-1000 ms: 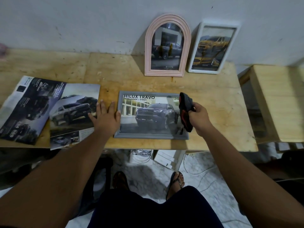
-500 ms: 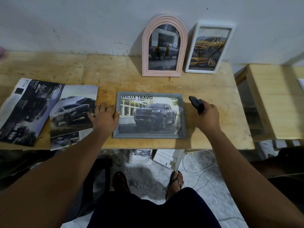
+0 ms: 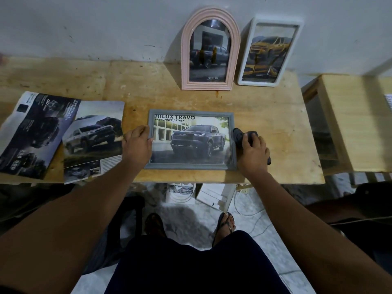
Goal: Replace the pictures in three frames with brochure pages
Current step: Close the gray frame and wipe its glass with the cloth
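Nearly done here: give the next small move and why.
Probably the right hand should release its cloth to help stand the grey frame against the wall: its page is in, it lies flat, the pink frame and white frame already stand there.

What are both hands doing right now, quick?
Left hand: grips the frame at its left edge.
Right hand: holds a dark cloth beside the frame.

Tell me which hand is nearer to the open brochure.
Left. The left hand holds the grey frame's left edge, right beside the brochure; the right hand, gripping a cloth, is at the frame's right edge.
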